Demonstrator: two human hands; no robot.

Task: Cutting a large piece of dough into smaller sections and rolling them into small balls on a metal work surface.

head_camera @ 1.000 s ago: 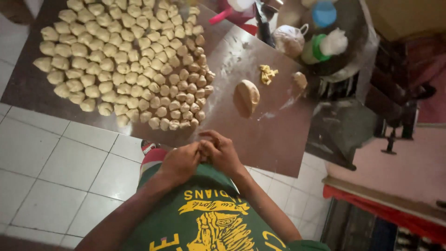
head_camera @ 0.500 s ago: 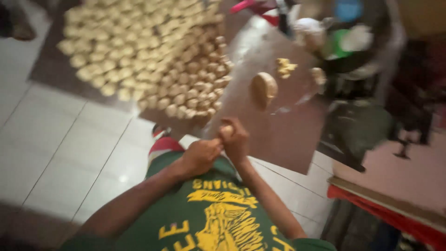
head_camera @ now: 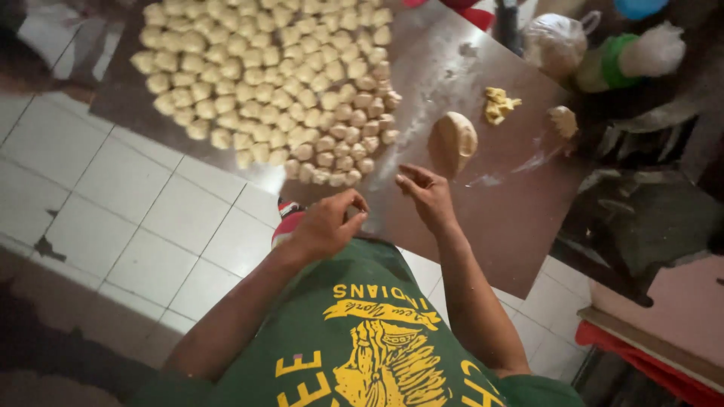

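My left hand (head_camera: 328, 222) hovers at the near edge of a metal work sheet (head_camera: 498, 218), fingers curled with thumb and forefinger pinched together; whatever lies inside them is hidden. My right hand (head_camera: 428, 196) is beside it, a little apart, fingers spread and empty, just below a large pale dough lump (head_camera: 452, 142). Several small dough balls (head_camera: 279, 83) lie packed in rows on the sheet's far left, the nearest ones just above my left hand.
Yellow dough crumbs (head_camera: 498, 105) and a small dough piece (head_camera: 562, 120) lie right of the lump. A tied plastic bag (head_camera: 554, 41) and a green-and-white bottle (head_camera: 633, 56) stand at the far right. White floor tiles (head_camera: 136, 211) show on the left.
My hands were pressed together rolling a small dough ball; they have come apart, and the right hand has opened. The view has shifted closer to the sheet.
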